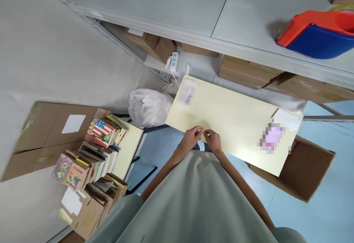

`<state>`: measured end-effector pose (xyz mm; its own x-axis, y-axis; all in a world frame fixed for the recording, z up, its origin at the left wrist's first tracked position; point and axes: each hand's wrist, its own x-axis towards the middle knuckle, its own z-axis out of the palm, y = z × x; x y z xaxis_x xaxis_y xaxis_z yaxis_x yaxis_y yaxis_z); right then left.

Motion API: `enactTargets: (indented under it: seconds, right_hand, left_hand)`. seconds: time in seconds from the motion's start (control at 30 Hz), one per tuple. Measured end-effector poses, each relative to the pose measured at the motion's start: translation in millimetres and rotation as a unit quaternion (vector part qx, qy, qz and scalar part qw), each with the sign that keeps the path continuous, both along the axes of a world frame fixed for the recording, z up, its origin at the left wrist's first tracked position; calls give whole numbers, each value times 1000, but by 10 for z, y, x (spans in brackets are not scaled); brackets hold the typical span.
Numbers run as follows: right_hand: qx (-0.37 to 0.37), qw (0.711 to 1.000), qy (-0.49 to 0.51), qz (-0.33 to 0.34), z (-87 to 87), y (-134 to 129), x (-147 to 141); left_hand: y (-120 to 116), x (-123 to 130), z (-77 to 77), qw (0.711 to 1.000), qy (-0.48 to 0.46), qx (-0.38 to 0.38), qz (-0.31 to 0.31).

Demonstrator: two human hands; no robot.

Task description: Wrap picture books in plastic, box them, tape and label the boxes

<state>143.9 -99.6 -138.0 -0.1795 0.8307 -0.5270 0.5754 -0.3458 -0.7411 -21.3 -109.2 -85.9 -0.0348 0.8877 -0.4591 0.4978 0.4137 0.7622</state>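
Note:
My left hand (pixel 191 138) and my right hand (pixel 212 140) are close together over the near edge of a cream tabletop (pixel 226 106). The thumb and fingers of each hand are drawn into a pinch, with the fingertips almost meeting. Whatever may be between them is too small to make out. Toward the table's left end lies a pale printed sheet or packet (pixel 187 93). A pink item (pixel 272 136), partly blurred out, lies toward the right end, with white paper (pixel 287 119) beyond it.
An open cardboard box (pixel 309 165) stands right of the table. Books (pixel 101 132) and flattened cardboard (pixel 52 136) crowd a side table on the left. Near it is a white plastic bag (pixel 149 106). Behind, a grey shelf (pixel 166 3) bears a red-and-blue tape dispenser (pixel 318 36); a power strip (pixel 174 62) sits lower.

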Motion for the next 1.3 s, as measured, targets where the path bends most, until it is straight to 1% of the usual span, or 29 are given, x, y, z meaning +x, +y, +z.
enactTargets:
  seconds: [0.07, 0.13, 0.2, 0.27, 0.33, 0.4, 0.47, 0.53, 0.63, 0.73, 0.83, 0.97, 1.07, 1.13, 1.17, 1.23, 1.3]
  right_hand:
    - [12, 1000, 9, -12, 15, -82, 76]
    - [26, 999, 17, -27, 47, -163, 145]
    - [36, 998, 33, -39, 99, -242, 197]
    - [40, 997, 48, -46, 170, -323, 222]
    - [46, 996, 55, -46, 255, -406, 204]
    - [55, 996, 58, -35, 347, -495, 136]
    - [66, 996, 58, -15, 436, -597, 16]
    - [80, 995, 57, 10, 518, -720, -154]
    - [110, 991, 60, 57, 622, -966, -485]
    - [133, 984, 65, 96, 714, -1302, -868]
    - [146, 979, 71, 125, 794, -1717, -1253]
    - [146, 970, 89, 171, 872, -2317, -1709]
    - [134, 964, 94, 210, 905, -2721, -2011]
    - [124, 958, 94, 242, 923, -2933, -2208]
    - [121, 954, 94, 259, 934, -3019, -2307]
    - [119, 944, 94, 292, 967, -3150, -2502]
    - [121, 935, 92, 320, 1017, -3229, -2683]
  left_hand:
    - [-35, 104, 60, 1000, -5, 5, -23]
    - [-64, 157, 137, 999, -14, 13, -36]
    - [-100, 157, 226, 999, -20, 22, -32]
    - [-160, 102, 322, 999, -20, 32, -20]
    - [-261, -8, 422, 999, -19, 46, -3]
    - [-416, -178, 521, 997, -20, 65, 19]
    - [-636, -405, 608, 995, -22, 83, 49]
    - [-927, -682, 671, 991, -22, 102, 84]
    - [-1497, -1158, 696, 982, -29, 127, 137]
    - [-2214, -1653, 622, 969, -43, 147, 193]
    - [-3029, -2125, 456, 951, -33, 174, 252]
    - [-4127, -2690, 159, 923, 16, 193, 333]
    - [-4880, -3074, -26, 900, 113, 156, 391]
    - [-5322, -3312, -105, 884, 197, 109, 410]
    - [-5518, -3422, -132, 877, 239, 76, 409]
    - [-5844, -3616, -171, 867, 299, 6, 399]
    - [-6070, -3769, -202, 862, 329, -42, 384]
